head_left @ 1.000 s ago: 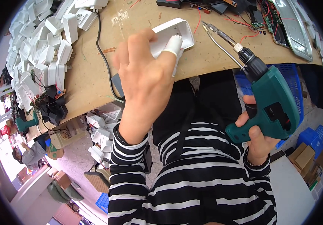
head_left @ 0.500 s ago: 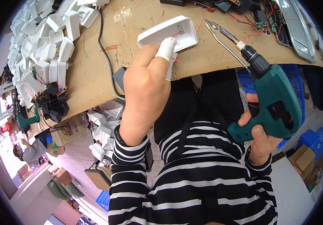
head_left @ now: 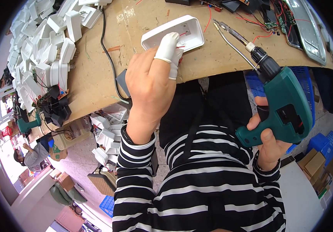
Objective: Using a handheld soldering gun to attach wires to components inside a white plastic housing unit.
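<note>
My left hand (head_left: 151, 83), with white finger cots on its thumb and forefinger, is closed in a pinch at the near side of a white plastic housing (head_left: 193, 43). A short red wire (head_left: 180, 47) pokes out between the pinching fingertips. Inside the open housing another bit of red wire (head_left: 182, 33) shows near small metal contacts; the housing's near wall is partly hidden by my fingers. My right hand (head_left: 269, 145) grips a green pistol-shaped soldering gun (head_left: 288, 100) by its handle. The gun's metal tip and thin feed tube point up and left, apart from the housing.
White housings (head_left: 54, 48) are heaped at the left of the brown worktable (head_left: 131, 34). A black cable (head_left: 112, 62) runs down beside my left hand. Circuit boards with red wires (head_left: 265, 25) lie at the far right. Below the table edge stands a blue crate (head_left: 305, 77).
My left fingers have shifted slightly up and left, with the red wire now over the housing's near edge. The soldering gun has drifted slightly right.
</note>
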`<state>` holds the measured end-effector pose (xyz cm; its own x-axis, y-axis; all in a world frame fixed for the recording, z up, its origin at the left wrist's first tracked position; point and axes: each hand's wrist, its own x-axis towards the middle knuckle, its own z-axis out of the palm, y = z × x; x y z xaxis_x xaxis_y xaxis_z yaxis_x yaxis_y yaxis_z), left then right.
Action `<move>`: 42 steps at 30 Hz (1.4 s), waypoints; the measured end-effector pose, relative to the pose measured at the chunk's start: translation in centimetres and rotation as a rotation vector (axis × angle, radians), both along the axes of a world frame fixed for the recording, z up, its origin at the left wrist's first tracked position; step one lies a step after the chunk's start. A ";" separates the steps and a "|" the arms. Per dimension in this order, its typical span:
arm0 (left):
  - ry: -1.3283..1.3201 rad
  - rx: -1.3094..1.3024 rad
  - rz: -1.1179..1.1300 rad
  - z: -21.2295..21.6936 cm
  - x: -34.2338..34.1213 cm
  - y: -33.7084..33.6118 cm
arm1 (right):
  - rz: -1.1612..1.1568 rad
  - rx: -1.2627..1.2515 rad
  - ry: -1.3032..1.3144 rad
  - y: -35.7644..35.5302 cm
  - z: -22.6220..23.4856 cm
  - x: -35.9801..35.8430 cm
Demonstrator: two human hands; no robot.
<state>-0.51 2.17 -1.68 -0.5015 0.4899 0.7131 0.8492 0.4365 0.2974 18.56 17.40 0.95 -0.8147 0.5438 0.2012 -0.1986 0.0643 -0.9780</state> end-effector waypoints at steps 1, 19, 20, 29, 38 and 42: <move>-0.001 0.000 0.000 -0.1 -0.1 0.0 | 0.000 -0.003 -0.002 0.0 0.0 0.0; 0.027 0.071 0.034 -0.3 -0.3 0.7 | 0.017 -0.057 -0.070 -0.4 -0.1 0.3; 0.035 0.050 0.052 0.0 -0.3 0.7 | 0.022 -0.070 -0.061 -0.4 -0.1 0.3; 0.099 -0.025 0.174 0.8 -0.1 1.4 | 0.047 -0.047 -0.119 -0.8 0.0 0.4; 0.041 -0.073 0.106 0.3 -1.8 3.0 | 0.185 0.029 -0.086 -0.2 -1.0 0.4; 0.057 -0.077 0.127 -0.1 -2.1 3.1 | 0.253 0.060 -0.145 0.2 -1.1 0.4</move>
